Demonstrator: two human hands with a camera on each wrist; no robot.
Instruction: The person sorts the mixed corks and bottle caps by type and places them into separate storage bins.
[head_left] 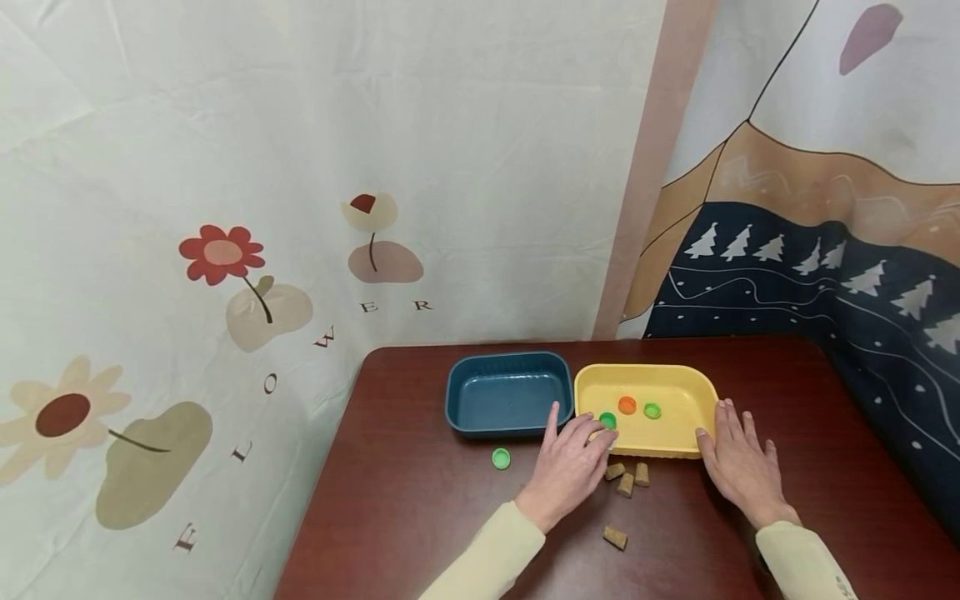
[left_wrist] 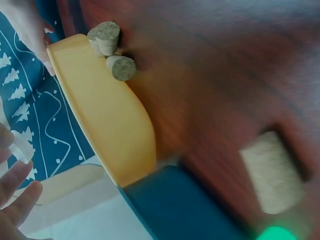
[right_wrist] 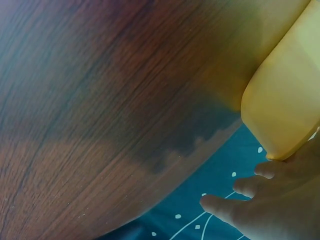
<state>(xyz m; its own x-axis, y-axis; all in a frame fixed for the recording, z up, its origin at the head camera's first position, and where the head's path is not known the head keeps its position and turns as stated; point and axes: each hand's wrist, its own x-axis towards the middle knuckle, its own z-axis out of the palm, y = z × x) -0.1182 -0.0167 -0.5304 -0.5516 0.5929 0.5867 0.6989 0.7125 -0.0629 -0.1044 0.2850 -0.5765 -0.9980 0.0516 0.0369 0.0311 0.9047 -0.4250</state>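
Observation:
My left hand [head_left: 570, 462] is over the front left corner of the yellow basin [head_left: 678, 379]. Between its thumb and fingers it pinches a small white cap [left_wrist: 21, 147], mostly hidden by the fingers in the head view. My right hand [head_left: 742, 468] rests against the basin's right rim with its fingers straight. Inside the basin lie an orange cap [head_left: 627, 405], a green cap [head_left: 652, 411] and another green cap [head_left: 607, 421] close to the left fingertips.
A blue basin [head_left: 457, 392] stands left of the yellow one. In front of it lies a green cap [head_left: 501, 458] on the brown table [head_left: 367, 517]. Several corks [head_left: 626, 485] lie before the yellow basin, with one cork [head_left: 615, 537] nearer. Behind hangs a patterned cloth [head_left: 487, 167].

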